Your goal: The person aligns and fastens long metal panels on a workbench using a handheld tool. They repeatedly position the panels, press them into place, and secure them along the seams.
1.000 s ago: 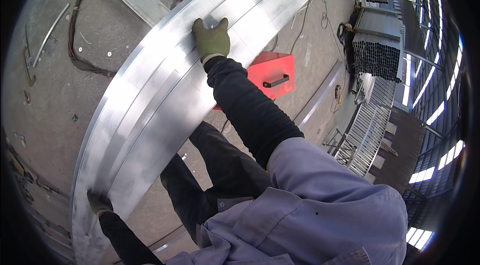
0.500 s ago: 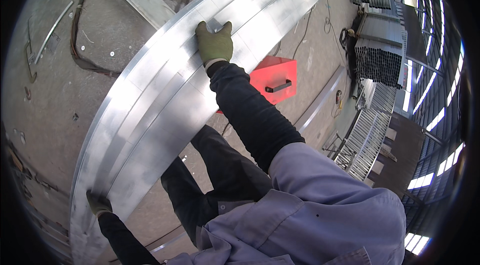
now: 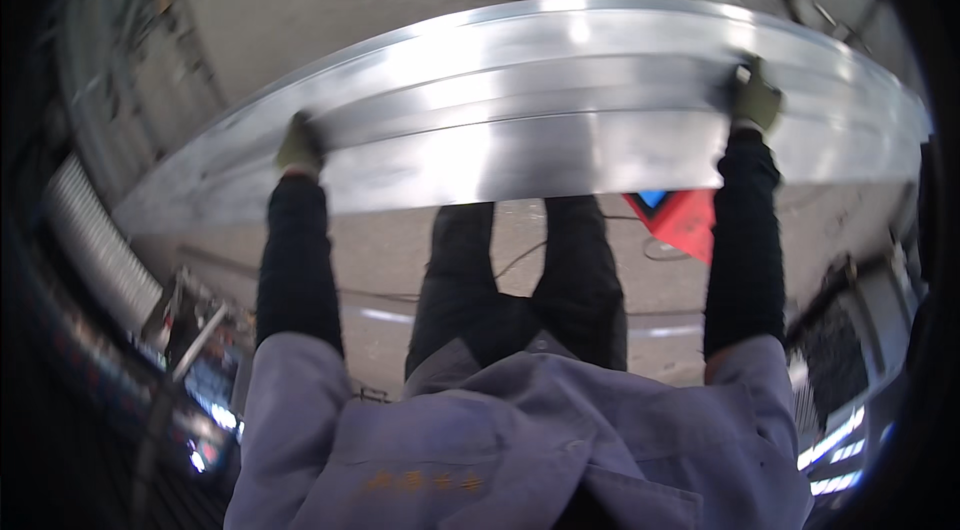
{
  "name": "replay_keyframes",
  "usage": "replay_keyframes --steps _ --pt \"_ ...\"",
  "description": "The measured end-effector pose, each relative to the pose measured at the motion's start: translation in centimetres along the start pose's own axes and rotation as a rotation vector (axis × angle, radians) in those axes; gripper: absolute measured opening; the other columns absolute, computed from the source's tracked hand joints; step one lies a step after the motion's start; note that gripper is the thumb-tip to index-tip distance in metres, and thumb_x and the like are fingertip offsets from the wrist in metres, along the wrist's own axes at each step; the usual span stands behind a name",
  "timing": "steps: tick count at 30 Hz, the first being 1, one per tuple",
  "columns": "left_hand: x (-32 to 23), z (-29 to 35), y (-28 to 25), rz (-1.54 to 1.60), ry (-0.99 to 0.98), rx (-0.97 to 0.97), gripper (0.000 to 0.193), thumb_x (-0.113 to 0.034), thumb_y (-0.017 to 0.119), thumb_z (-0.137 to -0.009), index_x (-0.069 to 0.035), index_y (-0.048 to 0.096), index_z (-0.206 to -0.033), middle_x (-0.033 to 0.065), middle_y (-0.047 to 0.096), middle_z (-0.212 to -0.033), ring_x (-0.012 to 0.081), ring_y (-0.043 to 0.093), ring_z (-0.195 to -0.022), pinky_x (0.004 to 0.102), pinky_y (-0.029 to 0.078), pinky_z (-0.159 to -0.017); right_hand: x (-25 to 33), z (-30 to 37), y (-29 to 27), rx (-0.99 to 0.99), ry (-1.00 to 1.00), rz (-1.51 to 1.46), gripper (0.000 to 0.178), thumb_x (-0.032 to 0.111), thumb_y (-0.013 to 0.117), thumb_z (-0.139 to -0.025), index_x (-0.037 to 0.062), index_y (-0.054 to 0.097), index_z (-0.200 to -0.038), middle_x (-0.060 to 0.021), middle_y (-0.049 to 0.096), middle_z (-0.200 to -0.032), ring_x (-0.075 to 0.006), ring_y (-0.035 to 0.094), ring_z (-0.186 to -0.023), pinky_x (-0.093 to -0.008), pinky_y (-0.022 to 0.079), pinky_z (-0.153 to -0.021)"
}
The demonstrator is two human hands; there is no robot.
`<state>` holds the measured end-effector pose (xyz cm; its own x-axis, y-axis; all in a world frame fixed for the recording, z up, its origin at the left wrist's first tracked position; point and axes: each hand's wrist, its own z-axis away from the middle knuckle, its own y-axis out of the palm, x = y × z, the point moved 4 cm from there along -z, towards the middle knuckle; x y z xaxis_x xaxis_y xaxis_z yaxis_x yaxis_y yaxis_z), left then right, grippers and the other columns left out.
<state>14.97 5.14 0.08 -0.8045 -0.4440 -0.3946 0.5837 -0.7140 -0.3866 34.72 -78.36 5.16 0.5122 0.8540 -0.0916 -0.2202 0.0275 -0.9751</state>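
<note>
A worker in a mauve shirt [image 3: 500, 430] and dark trousers [image 3: 458, 270] leans over a long, silvery panel [image 3: 520, 90], which stretches almost from one side of the view to the other. The panel lies in front of the body, its near edge covering the lower legs; ridges run along its length, and bright reflections streak its surface. Both gloved hands touch it, arms spread wide — the left hand [image 3: 300, 145] toward its left end, the right hand [image 3: 758, 102] toward its right. Blur obscures the fingers, so whether either hand grasps a ridge or merely rests there cannot be told. A red box [image 3: 686, 223] with a blue patch shows below the near edge — just left of the right forearm's black sleeve [image 3: 745, 250]. A thin cable [image 3: 525, 256] crosses the concrete floor [image 3: 290, 10] between the legs.
</note>
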Motion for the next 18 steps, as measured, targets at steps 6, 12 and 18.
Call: replay_keyframes --steps 6,12,18 --pt "-2.5 8.2 2.8 -0.053 0.033 -0.359 0.038 -0.048 0.085 -0.084 -0.015 0.067 -0.091 0.0015 0.055 -0.066 0.0175 0.049 -0.052 0.0363 0.039 -0.049 -0.4 0.4 -0.8 -0.069 0.468 -0.568 0.103 0.068 0.076 -0.079 -0.0199 0.061 -0.131 -0.0332 0.067 -0.134 -0.0424 0.063 -0.129 -0.0419 0.046 -0.112" --pt "-1.9 7.4 2.2 -0.048 0.069 -0.407 0.050 -0.051 0.087 -0.081 -0.008 0.072 -0.101 0.0051 0.065 -0.084 0.0193 0.059 -0.064 0.0374 0.049 -0.058 -1.5 -0.1 0.0 -0.056 0.489 -0.613 0.099 0.065 0.077 -0.076 -0.0204 0.065 -0.124 -0.0324 0.071 -0.125 -0.0406 0.069 -0.119 -0.0423 0.051 -0.105" --pt "-2.3 6.6 1.7 -0.050 0.153 -0.487 0.065 -0.047 0.088 -0.080 0.008 0.074 -0.109 0.0146 0.075 -0.105 0.0249 0.071 -0.091 0.0357 0.055 -0.083 -1.0 0.1 -0.1 -0.014 0.515 -0.554 0.098 0.068 0.076 -0.076 -0.0168 0.066 -0.125 -0.0289 0.072 -0.127 -0.0391 0.069 -0.118 -0.0421 0.051 -0.104"
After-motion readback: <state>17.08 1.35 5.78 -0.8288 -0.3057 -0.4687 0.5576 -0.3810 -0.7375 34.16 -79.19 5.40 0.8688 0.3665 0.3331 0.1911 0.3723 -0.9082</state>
